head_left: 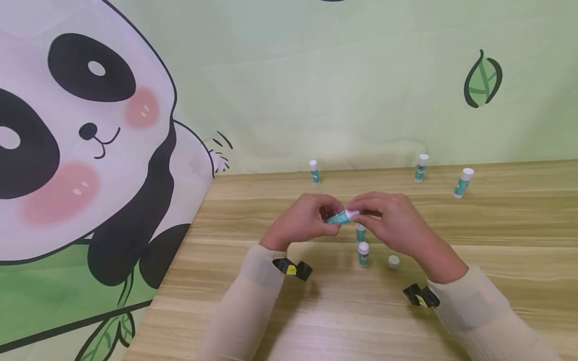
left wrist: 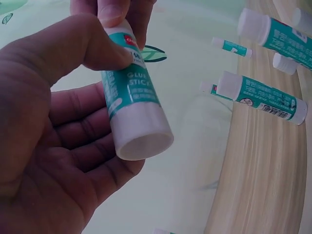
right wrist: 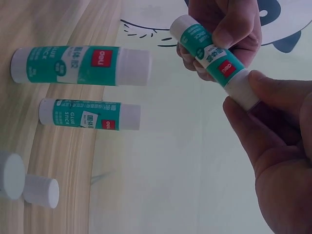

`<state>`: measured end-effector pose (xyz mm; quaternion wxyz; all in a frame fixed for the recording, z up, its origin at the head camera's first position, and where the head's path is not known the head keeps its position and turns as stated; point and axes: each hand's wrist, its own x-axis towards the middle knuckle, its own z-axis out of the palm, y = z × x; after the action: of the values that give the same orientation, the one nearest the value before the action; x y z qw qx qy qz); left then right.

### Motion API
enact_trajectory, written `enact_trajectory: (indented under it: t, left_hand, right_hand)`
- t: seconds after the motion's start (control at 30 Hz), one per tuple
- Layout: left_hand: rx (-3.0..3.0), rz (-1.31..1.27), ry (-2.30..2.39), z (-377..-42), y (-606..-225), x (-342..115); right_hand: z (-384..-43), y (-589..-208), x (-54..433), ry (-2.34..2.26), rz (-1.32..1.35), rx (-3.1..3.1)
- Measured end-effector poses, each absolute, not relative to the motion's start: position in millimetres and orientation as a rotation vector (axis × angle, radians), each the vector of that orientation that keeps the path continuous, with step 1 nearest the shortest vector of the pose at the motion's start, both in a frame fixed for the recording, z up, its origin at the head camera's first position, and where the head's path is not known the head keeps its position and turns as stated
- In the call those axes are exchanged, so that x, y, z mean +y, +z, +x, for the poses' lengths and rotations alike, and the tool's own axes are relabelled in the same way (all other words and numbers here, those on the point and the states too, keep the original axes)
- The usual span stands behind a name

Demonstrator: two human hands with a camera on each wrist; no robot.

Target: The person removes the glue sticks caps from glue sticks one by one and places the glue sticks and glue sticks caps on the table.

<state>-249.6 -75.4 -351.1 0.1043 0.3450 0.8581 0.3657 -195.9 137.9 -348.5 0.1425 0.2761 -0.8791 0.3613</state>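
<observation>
A teal-and-white glue stick (head_left: pixel 338 218) is held up between both hands over the table, lying aslant. My left hand (head_left: pixel 311 218) grips its teal body, the thumb pressed on the label in the left wrist view. At the other end my right hand (head_left: pixel 392 220) pinches the white cap (right wrist: pixel 242 91) between thumb and fingers. The white base (left wrist: pixel 142 129) points out of the left hand. Just below the hands stand two upright glue sticks, the nearer (head_left: pixel 363 254) in front of the farther (head_left: pixel 360 233). A loose white cap (head_left: pixel 394 261) sits to their right.
Along the back of the wooden table (head_left: pixel 203 301) stand three upright glue sticks: one at left (head_left: pixel 314 172), another (head_left: pixel 421 168) right of centre, and a third (head_left: pixel 463 183) farther right. Behind them rises a green panda-printed backdrop (head_left: pixel 316 90).
</observation>
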Motion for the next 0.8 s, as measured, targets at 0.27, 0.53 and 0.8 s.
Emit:
enact_trajectory:
  t: [0.27,0.53,0.8]
  left_hand:
    - [2.437,1.008,1.099,-252.0,-351.7,-77.8]
    - [2.338,1.007,1.131,-253.4,-350.3,-79.8]
    - [2.179,1.047,1.183,-258.0,-351.1,-84.0]
  right_hand:
    - [-194.3,-351.9,141.3,1.014,0.873,-2.463]
    - [-193.9,-354.5,143.3,0.974,0.919,-2.43]
    - [-193.4,-353.9,146.1,0.936,0.966,-2.39]
